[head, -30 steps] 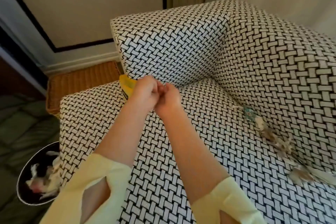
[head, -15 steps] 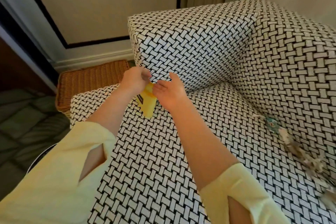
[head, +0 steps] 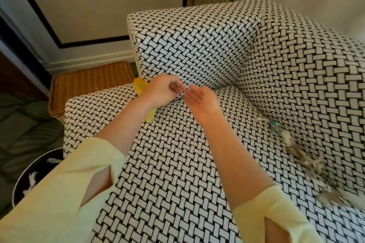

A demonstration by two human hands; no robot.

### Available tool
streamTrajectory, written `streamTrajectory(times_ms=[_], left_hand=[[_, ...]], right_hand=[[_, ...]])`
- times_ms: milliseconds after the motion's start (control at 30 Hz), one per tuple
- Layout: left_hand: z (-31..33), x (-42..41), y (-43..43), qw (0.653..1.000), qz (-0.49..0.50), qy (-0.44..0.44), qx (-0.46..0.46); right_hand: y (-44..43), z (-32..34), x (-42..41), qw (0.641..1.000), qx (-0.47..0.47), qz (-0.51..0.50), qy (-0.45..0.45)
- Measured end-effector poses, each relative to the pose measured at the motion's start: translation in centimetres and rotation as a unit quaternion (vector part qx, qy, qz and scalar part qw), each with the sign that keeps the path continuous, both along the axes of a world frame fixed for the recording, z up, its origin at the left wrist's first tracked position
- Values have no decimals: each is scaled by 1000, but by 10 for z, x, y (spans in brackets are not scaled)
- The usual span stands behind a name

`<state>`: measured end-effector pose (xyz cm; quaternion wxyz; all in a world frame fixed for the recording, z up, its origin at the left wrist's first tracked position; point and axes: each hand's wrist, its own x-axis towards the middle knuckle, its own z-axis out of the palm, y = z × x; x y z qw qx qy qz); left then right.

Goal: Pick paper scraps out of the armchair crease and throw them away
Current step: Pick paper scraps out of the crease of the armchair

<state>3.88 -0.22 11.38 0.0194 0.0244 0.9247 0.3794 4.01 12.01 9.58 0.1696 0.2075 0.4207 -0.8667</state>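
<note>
left hand [head: 162,90] grips one yellow scrap [head: 140,86]; right hand [head: 199,100] slack, fingers straight; one wicker basket [head: 88,83], one bin [head: 29,179] beside the armchair [head: 177,163].

The armchair [head: 177,163] seat, black-and-white weave, has a messy line of paper scraps [head: 308,156] along the right-hand crease, with a teal scrap [head: 275,126] at the far end. On the floor beside it: a wicker basket [head: 88,85] and a black bin [head: 42,154] holding white bits.
</note>
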Motion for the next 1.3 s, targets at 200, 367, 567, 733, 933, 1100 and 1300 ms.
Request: streamTrajectory(times_ms=[200,367,567,733,933,1100,1300], left_hand=[[-29,10,86,993,-83,-59,56],[-67,18,165,980,-124,-131,88],[-111,25,214,976,-145,-153,63],[-123,20,216,976,-98,-133,138],[-124,20,220,981,-87,-119,123],[-127,20,216,977,-99,-133,137],[-129,26,224,990,-87,-73,84]], right_hand=[[93,-14,4,927,370,-57,21],[172,-47,6,764,635,1,116],[226,-74,-11,599,750,259,107],[220,-83,-30,635,720,277,41],[214,-74,-45,627,691,359,-25],[215,-73,-60,605,676,415,-64],[214,-72,-62,510,715,467,-101]])
